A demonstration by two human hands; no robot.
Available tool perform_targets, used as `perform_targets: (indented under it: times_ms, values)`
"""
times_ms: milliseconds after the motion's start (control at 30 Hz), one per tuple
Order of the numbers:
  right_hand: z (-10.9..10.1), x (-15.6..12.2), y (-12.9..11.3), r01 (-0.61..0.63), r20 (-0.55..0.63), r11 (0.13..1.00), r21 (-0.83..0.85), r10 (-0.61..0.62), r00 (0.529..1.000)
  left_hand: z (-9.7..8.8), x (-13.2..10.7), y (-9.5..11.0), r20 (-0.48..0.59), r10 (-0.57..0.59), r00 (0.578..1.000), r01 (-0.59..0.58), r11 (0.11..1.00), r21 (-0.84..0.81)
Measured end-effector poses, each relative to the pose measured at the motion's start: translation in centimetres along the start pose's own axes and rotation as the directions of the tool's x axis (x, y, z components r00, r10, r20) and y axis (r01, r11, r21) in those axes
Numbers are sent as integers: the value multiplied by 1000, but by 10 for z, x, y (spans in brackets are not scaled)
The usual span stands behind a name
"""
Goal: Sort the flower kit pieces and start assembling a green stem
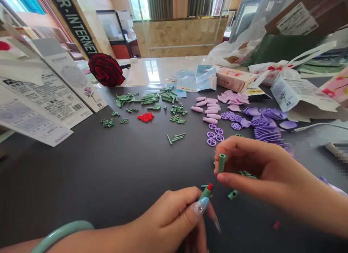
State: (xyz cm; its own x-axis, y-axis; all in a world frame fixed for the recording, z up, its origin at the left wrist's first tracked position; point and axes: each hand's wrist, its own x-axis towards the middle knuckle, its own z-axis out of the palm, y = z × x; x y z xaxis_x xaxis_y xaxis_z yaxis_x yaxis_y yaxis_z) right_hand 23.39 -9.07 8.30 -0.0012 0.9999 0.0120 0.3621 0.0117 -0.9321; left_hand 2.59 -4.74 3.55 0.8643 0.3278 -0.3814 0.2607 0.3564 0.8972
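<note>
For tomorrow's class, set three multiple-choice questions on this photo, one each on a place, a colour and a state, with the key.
1. Where is the dark red flower?
A. In the right hand
B. At the far side of the table, beside the printed sheets
C. Under the left hand

2. What colour is the bangle?
A. Red
B. Purple
C. Pale green

3. How does the right hand hold the green tube?
A. Pinched upright between thumb and fingers
B. Lying on an open palm
C. It does not touch it

Answers:
1. B, the flower lies past the loose parts, next to the sheets.
2. C, the band shows a pale green.
3. A, thumb and fingers grip the tube's sides.
</note>
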Motion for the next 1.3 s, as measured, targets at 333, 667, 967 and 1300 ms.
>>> perform_targets:
  times_ms: [333,667,967,1300]
  values:
    - [1,2,1,-73,52,990,120,67,996,2,2,4,-66,-70,995,71,997,20]
    - [10,-2,1,-70,57,978,197,60,997,5,0,1,-127,-75,989,87,992,93]
    - [11,-4,5,-70,71,993,99,63,995,8,-7,1,-148,37,988,10,953,304]
    - [3,-3,7,-84,139,996,34,78,987,8,-10,8,-156,45,987,23,912,409]
